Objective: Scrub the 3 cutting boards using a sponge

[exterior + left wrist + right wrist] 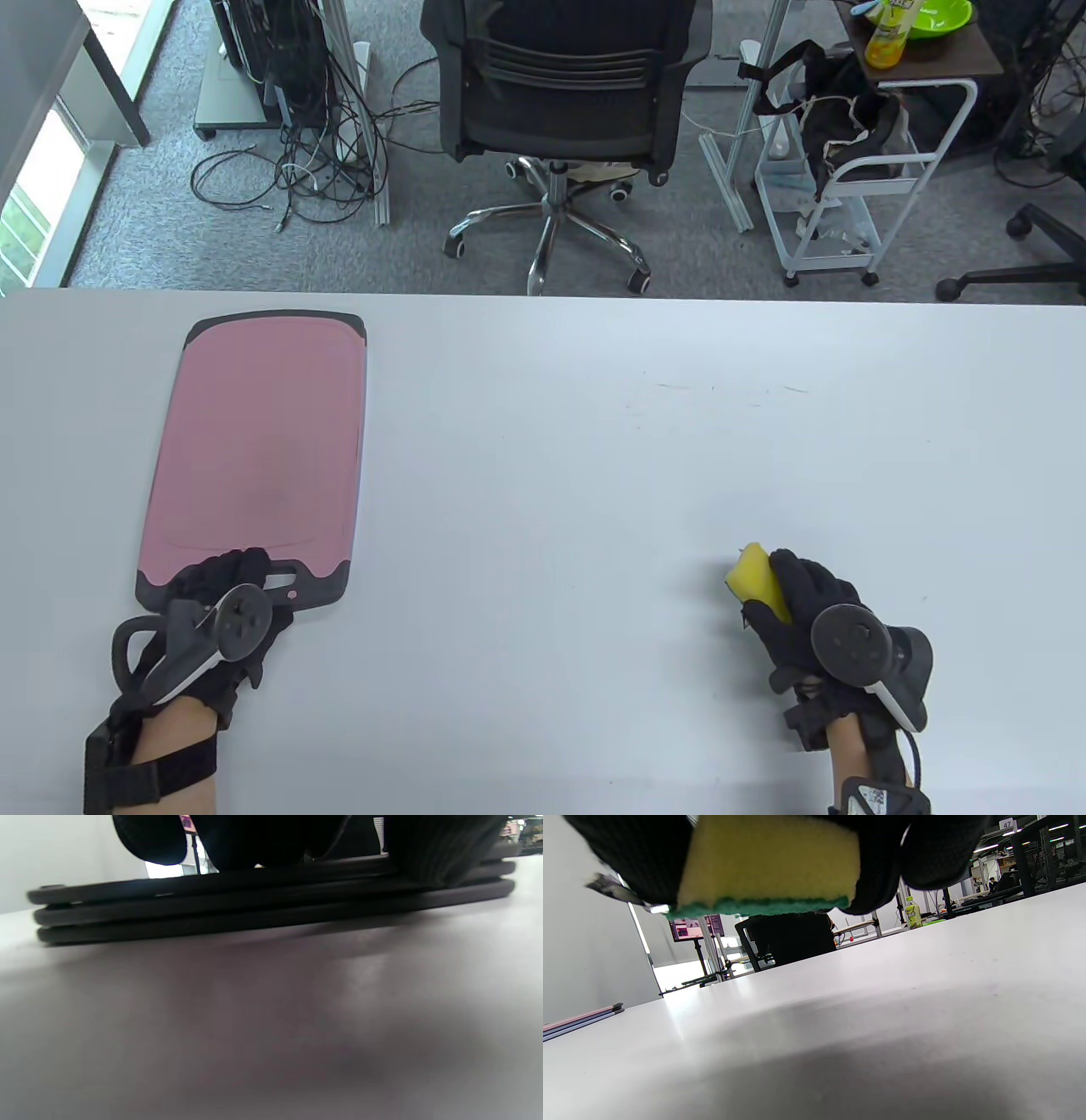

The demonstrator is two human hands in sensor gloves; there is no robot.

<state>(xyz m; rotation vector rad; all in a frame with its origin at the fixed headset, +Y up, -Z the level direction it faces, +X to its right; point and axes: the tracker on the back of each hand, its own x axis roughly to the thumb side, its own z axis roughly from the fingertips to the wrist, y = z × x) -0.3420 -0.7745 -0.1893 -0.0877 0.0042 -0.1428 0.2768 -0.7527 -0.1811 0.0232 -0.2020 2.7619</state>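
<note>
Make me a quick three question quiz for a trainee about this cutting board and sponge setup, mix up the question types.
1. True or false: the right hand holds the sponge clear of the table, scouring side down.
2. Multiple choice: in the left wrist view, how many boards make up the stack? A) one B) two C) three
3. Fill in: the left hand rests on the ____ end of the pink cutting board, the end nearest the person.

Key:
1. True; the right wrist view shows the green layer underneath and a gap above the table.
2. C; three dark edges lie one on another.
3. Handle (the dark near end).
</note>
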